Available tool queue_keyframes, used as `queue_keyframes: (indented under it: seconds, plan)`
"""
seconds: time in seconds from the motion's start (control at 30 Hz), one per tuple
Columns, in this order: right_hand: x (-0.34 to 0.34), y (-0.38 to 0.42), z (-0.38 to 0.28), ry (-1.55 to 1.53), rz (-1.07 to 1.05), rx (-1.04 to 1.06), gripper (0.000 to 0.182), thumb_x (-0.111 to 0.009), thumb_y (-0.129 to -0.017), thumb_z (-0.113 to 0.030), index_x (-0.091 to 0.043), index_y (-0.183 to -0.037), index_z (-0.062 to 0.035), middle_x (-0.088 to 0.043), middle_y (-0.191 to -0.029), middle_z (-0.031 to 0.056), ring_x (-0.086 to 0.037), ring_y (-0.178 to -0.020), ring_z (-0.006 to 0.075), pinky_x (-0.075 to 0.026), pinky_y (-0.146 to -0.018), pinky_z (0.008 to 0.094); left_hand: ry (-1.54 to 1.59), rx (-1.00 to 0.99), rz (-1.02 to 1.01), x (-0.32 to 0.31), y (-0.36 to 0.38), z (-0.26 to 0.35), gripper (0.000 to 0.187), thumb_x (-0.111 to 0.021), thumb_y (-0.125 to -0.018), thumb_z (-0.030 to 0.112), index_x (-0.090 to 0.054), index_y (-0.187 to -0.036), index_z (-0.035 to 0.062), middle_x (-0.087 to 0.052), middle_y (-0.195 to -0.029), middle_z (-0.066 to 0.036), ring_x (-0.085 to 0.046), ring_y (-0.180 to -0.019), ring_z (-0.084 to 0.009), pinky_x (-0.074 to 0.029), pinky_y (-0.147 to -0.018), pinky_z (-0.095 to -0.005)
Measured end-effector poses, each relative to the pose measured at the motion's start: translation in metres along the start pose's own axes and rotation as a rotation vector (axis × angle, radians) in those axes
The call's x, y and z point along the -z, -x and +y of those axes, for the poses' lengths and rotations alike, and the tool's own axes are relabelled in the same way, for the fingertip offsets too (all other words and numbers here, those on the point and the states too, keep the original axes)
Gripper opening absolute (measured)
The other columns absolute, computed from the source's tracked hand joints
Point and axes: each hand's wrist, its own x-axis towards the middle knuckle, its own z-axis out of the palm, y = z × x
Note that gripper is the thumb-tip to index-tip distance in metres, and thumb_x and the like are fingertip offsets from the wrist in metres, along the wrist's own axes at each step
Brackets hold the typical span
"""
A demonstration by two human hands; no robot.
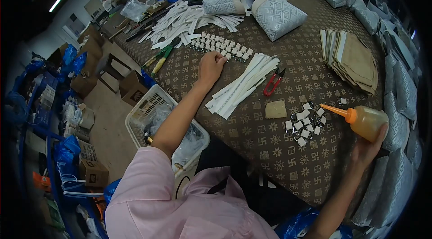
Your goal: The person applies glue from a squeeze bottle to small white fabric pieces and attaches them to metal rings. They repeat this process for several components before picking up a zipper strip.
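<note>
My left hand (211,68) is at the near edge of rows of small whitish tabs with metal rings (234,49), its fingers bent together at one tab. My right hand (366,149) grips a squeeze bottle of amber liquid (370,123), whose orange nozzle points left over a loose pile of similar tabs (306,124). Beside that pile lies a tan block (276,109). Between the hands are a stack of white strips (245,84) and red-handled snips (273,84).
Brown fabric pieces (351,59) are stacked at the right. Silvery patterned pouches (276,12) and loose white strips (180,21) lie at the back. Green-handled pliers (165,54) lie at the left edge. A white basket (204,142) stands below; a person (106,4) is far back.
</note>
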Motion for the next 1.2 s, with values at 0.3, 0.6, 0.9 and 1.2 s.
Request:
queue_keyframes:
  seconds: [0.3, 0.6, 0.9, 1.2]
  plan:
    - [-0.003, 0.002, 0.001, 0.004, 0.003, 0.003, 0.051, -0.047, -0.091, -0.037, -0.04, -0.127, -0.0023, -0.05, -0.118, 0.0118, -0.051, -0.107, 0.0216, -0.044, -0.09, 0.0352, -0.09, -0.152, 0.029, -0.005, 0.006, -0.004, 0.015, -0.065, -0.075, 0.019, -0.063, -0.078, 0.0041, -0.059, -0.079, -0.012, -0.058, -0.076, -0.0302, -0.045, -0.067, -0.0396]
    - [0.007, -0.005, 0.006, -0.114, 0.073, -0.009, 0.038, -0.052, -0.088, -0.035, -0.051, -0.113, -0.0054, -0.058, -0.106, 0.0079, -0.059, -0.094, 0.021, -0.05, -0.079, 0.0355, 0.006, -0.332, -0.033, 0.001, 0.023, 0.029, 0.012, -0.062, -0.079, 0.014, -0.063, -0.083, 0.0024, -0.058, -0.078, -0.013, -0.057, -0.071, -0.0287, -0.045, -0.063, -0.0367]
    - [0.001, -0.004, -0.003, -0.077, -0.012, -0.009, 0.04, -0.055, -0.086, -0.038, -0.051, -0.106, -0.0037, -0.06, -0.095, 0.0103, -0.064, -0.081, 0.0199, -0.056, -0.055, 0.0321, 0.27, -0.735, -0.756, -0.059, 0.057, 0.162, 0.019, -0.06, -0.08, 0.016, -0.063, -0.091, 0.0009, -0.06, -0.085, -0.016, -0.059, -0.079, -0.0304, -0.046, -0.071, -0.0359]
    - [0.003, -0.006, -0.008, -0.077, 0.043, 0.013, 0.042, -0.056, -0.085, -0.037, -0.05, -0.107, -0.0006, -0.059, -0.094, 0.0115, -0.064, -0.077, 0.0207, -0.057, -0.052, 0.0315, -0.077, -0.79, -1.094, -0.101, 0.074, 0.228, 0.022, -0.062, -0.078, 0.015, -0.057, -0.094, 0.0001, -0.059, -0.076, -0.009, -0.057, -0.072, -0.0218, -0.045, -0.068, -0.0314]
